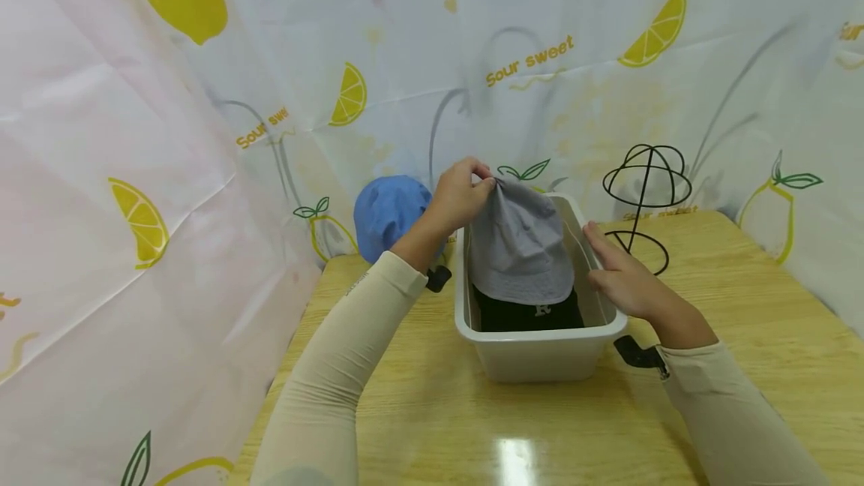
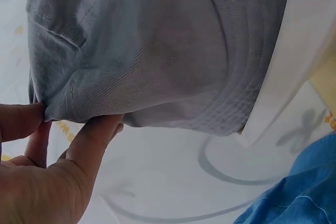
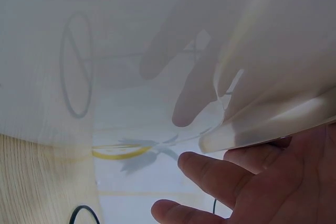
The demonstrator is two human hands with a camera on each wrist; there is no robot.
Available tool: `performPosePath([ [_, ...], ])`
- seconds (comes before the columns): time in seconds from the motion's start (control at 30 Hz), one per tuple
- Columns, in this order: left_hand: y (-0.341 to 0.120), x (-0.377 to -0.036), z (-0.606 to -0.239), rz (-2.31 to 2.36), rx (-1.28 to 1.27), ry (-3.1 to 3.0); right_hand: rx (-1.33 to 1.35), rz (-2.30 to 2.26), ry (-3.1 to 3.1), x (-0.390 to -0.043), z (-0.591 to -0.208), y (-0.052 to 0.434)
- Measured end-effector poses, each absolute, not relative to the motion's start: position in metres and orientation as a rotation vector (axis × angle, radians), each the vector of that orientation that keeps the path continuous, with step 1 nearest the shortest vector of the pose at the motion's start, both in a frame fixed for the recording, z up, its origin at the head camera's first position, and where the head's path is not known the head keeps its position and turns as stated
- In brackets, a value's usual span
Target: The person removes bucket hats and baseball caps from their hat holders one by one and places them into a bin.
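Note:
In the head view, my left hand [image 1: 462, 190] pinches the crown of a grey cap [image 1: 523, 246] between thumb and fingers. The cap hangs brim-down within a white plastic bin [image 1: 543, 358]. Below its brim, a black cap [image 1: 526, 313] with a pale letter lies in the bin. My right hand [image 1: 628, 283] holds the bin's right rim, thumb over the inner side and fingers outside. The right wrist view shows fairly straight fingers [image 3: 215, 179] beside the bin's glossy outer wall [image 3: 157, 77]. In the left wrist view, the thumb and fingertips bunch the grey fabric [image 2: 142, 61].
A blue cap [image 1: 388, 212] sits raised behind my left forearm. A black wire hat stand [image 1: 644, 205] stands bare at the right of the bin. The wooden table [image 1: 418, 396] ends against a lemon-print curtain [image 1: 405, 43] at the back and left.

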State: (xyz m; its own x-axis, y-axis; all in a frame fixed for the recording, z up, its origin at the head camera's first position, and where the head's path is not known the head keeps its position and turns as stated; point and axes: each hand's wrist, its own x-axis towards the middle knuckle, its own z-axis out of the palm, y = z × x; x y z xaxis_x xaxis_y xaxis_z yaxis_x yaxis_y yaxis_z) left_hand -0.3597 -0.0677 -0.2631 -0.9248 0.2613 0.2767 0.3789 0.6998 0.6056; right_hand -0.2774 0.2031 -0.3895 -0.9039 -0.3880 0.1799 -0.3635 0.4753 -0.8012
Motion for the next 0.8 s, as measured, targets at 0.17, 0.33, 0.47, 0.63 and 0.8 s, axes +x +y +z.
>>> performPosePath([
  [0.17,-0.069,-0.356,-0.267,-1.016,-0.562,-2.777,-0.681,-1.45,2.67,-0.277,-0.392,0.203],
  [0.33,-0.067,-0.354,-0.267,-0.947,-0.551,-2.815,-0.685,-1.444,2.678,-0.277,-0.392,0.203],
  [0.47,-0.063,-0.353,-0.266,-0.937,-0.546,-2.898,-0.683,-1.451,2.673,-0.278,-0.391,0.204],
  [0.63,-0.059,-0.354,-0.27,-1.046,-0.562,-2.944,-0.68,-1.471,2.651,-0.278,-0.39,0.204],
  [0.8,-0.058,-0.357,-0.275,-1.186,-0.546,-2.989,-0.676,-1.467,2.649,-0.278,-0.391,0.204],
])
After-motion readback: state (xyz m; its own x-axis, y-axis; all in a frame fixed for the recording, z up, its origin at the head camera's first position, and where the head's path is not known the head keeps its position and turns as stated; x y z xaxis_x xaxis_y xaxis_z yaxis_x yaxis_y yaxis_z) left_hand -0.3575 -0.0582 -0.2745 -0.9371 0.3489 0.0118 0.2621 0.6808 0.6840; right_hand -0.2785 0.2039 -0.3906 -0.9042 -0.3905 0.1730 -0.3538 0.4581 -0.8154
